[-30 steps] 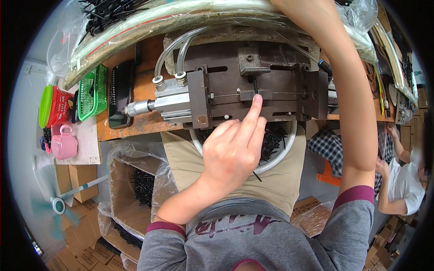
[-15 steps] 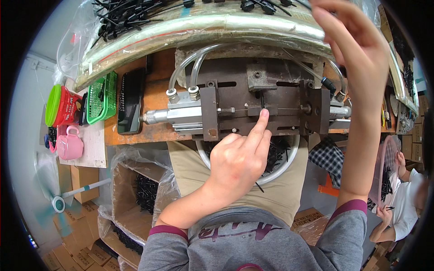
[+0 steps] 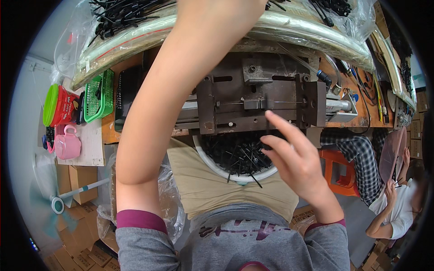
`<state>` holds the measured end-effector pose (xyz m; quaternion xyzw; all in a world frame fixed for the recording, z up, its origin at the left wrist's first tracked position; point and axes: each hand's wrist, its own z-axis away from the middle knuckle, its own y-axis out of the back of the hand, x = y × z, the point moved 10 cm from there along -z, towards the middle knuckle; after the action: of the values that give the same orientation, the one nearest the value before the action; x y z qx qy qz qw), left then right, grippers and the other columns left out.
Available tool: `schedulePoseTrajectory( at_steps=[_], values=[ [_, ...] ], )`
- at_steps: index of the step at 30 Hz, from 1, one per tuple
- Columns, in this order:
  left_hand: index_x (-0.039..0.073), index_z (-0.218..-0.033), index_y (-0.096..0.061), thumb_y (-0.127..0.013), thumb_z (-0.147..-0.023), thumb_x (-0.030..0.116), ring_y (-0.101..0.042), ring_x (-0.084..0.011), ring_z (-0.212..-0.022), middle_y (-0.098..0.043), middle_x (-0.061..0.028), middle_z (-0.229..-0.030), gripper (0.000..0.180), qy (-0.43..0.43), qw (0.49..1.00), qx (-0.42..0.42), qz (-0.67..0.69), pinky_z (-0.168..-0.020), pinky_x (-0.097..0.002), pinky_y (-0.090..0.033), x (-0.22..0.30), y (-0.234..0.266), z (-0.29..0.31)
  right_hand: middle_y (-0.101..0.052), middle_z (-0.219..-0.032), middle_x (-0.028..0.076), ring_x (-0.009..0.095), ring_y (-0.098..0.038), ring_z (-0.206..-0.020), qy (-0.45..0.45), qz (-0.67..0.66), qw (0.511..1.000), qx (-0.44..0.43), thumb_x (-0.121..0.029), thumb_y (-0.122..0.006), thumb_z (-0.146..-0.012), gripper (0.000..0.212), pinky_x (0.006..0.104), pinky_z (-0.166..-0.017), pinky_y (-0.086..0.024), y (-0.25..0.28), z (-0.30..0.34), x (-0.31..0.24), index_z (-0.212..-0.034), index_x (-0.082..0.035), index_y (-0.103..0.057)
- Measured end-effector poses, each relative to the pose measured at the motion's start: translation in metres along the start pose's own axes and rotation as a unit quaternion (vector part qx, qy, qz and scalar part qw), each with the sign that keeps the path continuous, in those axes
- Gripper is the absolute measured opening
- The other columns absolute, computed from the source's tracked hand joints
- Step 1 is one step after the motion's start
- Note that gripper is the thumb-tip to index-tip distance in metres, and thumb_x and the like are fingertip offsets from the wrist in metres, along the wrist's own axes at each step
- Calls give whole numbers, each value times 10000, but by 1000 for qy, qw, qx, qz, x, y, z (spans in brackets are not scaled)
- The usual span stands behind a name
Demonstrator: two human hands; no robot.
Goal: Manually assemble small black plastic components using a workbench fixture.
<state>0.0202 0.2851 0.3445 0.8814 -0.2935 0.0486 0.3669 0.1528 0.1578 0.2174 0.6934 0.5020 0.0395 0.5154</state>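
Observation:
My left forearm crosses over the fixture, and my left hand point(image 3: 219, 16) reaches to the top edge, where its fingers are cut off from view. Below the dark metal fixture point(image 3: 235, 119), my right hand point(image 3: 300, 167) has its fingers apart and bent. Its index fingertip is at the right end of a small dark block point(image 3: 252, 104) in the fixture's middle, beside a thin dark upright piece. I see nothing held in that hand. On my lap, under the fixture, a white-rimmed bowl point(image 3: 212, 168) holds many thin black plastic parts.
Black parts point(image 3: 117, 22) lie heaped behind a plastic-wrapped raised edge point(image 3: 307, 34). To the left are a green basket point(image 3: 100, 97), a red tub point(image 3: 63, 106) and a pink cup point(image 3: 68, 145). A co-worker point(image 3: 398, 207) sits at right with a pink tray point(image 3: 392, 156).
My left hand has left the block and swung forward to the top edge. My right hand has come down from the upper right to the block. The bowl shows more fully.

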Motion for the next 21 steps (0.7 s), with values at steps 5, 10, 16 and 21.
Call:
schedulePoseTrajectory(
  at_steps=[5,10,16,21],
  values=[
    [-4,-799,-771,-799,-796,283,-665,-336,-863,-683,-174,-883,289,-16,994,-77,-72,-804,-401,-548,-16,-37,-11,-650,-1308,176,180,-632,-628,12,107,994,-34,-41,-728,-706,271,292,-602,-528,-20,-3,-8,-970,2,-682],
    [-14,-862,-775,-814,-800,245,-667,-285,-757,-658,-153,-870,269,18,998,-58,29,-715,-374,-544,-7,-14,-4,-672,-1302,118,167,-618,-596,11,152,988,-31,-59,-812,-691,312,278,-578,-517,-14,-13,-1,-987,-39,-714],
    [20,-951,-782,-799,-851,196,-695,-237,-813,-659,-102,-961,203,60,944,-20,325,-746,-342,-574,10,39,20,-687,-1273,121,146,-576,-532,26,184,981,-54,-100,-791,-728,268,268,-552,-511,-16,-19,-10,-977,-41,-714],
    [-23,-1007,-759,-785,-811,42,-716,-212,-858,-680,-124,-1053,208,51,953,15,297,-768,-298,-612,18,53,51,-684,-1277,128,145,-570,-517,25,197,977,-73,-103,-786,-731,262,270,-542,-510,-18,-20,-9,-974,-41,-712]
  ],
)
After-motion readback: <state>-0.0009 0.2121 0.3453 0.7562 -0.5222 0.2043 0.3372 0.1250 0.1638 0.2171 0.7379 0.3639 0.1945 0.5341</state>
